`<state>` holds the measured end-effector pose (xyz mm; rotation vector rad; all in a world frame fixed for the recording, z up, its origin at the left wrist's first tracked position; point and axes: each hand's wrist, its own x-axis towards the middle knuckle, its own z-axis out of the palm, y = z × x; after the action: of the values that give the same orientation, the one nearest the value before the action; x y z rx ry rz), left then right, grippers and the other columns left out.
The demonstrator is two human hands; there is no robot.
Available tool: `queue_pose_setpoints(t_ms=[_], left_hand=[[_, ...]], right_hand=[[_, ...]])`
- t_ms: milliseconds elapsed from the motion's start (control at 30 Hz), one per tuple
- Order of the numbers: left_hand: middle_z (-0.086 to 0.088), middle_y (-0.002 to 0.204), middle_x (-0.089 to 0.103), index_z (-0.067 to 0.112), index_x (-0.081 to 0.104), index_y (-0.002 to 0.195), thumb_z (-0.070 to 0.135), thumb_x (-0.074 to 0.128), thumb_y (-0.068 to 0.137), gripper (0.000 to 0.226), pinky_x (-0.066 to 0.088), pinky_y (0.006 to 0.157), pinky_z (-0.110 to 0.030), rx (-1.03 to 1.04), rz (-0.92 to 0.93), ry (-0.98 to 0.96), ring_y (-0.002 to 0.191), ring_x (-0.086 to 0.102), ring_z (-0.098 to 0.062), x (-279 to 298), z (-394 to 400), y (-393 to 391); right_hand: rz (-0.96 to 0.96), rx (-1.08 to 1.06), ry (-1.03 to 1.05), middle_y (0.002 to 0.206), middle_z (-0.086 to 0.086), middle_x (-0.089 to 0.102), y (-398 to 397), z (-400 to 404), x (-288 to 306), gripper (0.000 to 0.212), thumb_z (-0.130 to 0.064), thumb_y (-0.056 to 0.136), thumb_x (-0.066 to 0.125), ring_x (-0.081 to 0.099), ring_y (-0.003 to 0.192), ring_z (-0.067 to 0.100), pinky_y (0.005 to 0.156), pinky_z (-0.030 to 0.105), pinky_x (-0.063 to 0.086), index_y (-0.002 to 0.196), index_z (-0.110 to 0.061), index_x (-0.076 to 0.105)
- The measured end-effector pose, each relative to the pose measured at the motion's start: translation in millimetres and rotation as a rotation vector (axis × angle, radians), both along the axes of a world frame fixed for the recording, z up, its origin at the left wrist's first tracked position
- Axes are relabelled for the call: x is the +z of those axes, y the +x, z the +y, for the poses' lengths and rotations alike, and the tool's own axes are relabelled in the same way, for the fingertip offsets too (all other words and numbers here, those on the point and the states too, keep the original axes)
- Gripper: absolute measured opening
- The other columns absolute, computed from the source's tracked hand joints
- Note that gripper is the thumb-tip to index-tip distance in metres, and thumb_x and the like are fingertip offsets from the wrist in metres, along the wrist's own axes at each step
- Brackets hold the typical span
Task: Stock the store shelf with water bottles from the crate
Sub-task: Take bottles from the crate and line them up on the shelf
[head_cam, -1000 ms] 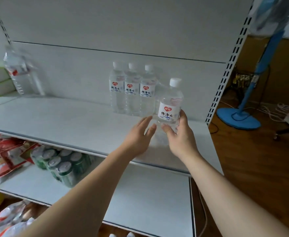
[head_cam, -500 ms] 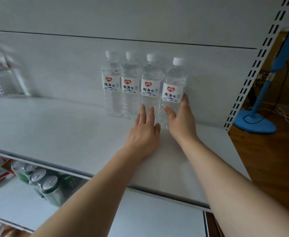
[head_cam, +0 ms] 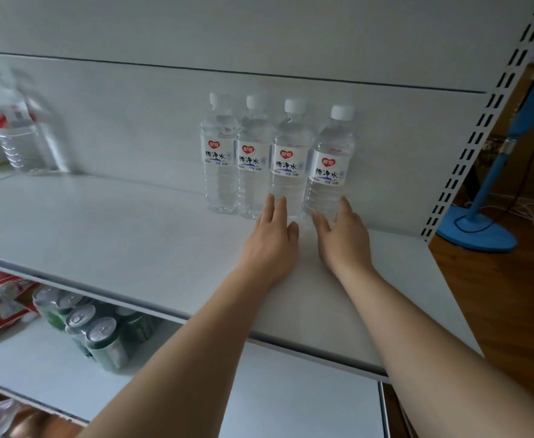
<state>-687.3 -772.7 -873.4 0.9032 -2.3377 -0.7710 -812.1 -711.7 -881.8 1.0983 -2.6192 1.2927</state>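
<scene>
Four clear water bottles with white caps and white labels stand in a row against the back panel of the white shelf (head_cam: 133, 235). My right hand (head_cam: 343, 235) cups the base of the rightmost water bottle (head_cam: 330, 165), thumb on its left side and fingers on its right. My left hand (head_cam: 272, 241) lies flat and open on the shelf, fingertips touching the base of the third bottle (head_cam: 289, 159). The other two bottles (head_cam: 220, 153) (head_cam: 253, 156) stand to the left. No crate is in view.
A large water jug (head_cam: 16, 128) stands blurred at the shelf's far left. Green cans (head_cam: 95, 330) and red snack packets (head_cam: 0, 298) lie on the lower shelf. A blue fan stand (head_cam: 477, 229) rests on the wooden floor right of the slotted upright (head_cam: 468, 147).
The bottle went from mid-air in my right hand to standing at the right end of the row. My right hand slid down from the label to the base. My left hand stayed by the third bottle.
</scene>
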Motion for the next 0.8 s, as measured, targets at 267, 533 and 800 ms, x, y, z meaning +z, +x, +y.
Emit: queue_pose_setpoints(t_ms=[267, 533, 800], left_hand=[[-0.001, 0.15, 0.047, 0.015, 0.04, 0.148, 0.028, 0.057, 0.098, 0.055, 0.042, 0.107, -0.027, 0.071, 0.252, 0.168, 0.135, 0.047, -0.016, 12, 48, 56], [0.012, 0.109, 0.068, 0.025, 0.062, 0.116, 0.027, 0.06, 0.098, 0.019, 0.051, 0.082, -0.023, 0.237, 0.474, 0.26, 0.095, 0.064, 0.004, 8, 101, 232], [0.005, 0.092, 0.074, 0.028, 0.067, 0.103, 0.044, 0.059, 0.09, 0.022, 0.058, 0.08, -0.043, 0.34, 0.148, 0.432, 0.084, 0.07, -0.015, -57, 173, 426]], right_hand=[[0.056, 0.21, 0.099, 0.146, 0.007, 0.05, 69, 69, 9, 0.063, -0.044, 0.1, 0.052, 0.046, 0.134, 0.024, 0.108, 0.033, 0.036, 0.153, -0.014, 0.034], [0.265, 0.556, -0.083, 0.124, 0.007, 0.066, 208, 109, 9, 0.046, -0.035, 0.095, 0.056, 0.058, 0.118, 0.023, 0.1, 0.035, 0.048, 0.131, -0.007, 0.061], [0.013, 1.028, 0.17, 0.125, -0.001, 0.066, 374, 156, -39, 0.044, -0.032, 0.091, 0.059, 0.062, 0.11, 0.017, 0.097, 0.035, 0.051, 0.134, -0.021, 0.059]])
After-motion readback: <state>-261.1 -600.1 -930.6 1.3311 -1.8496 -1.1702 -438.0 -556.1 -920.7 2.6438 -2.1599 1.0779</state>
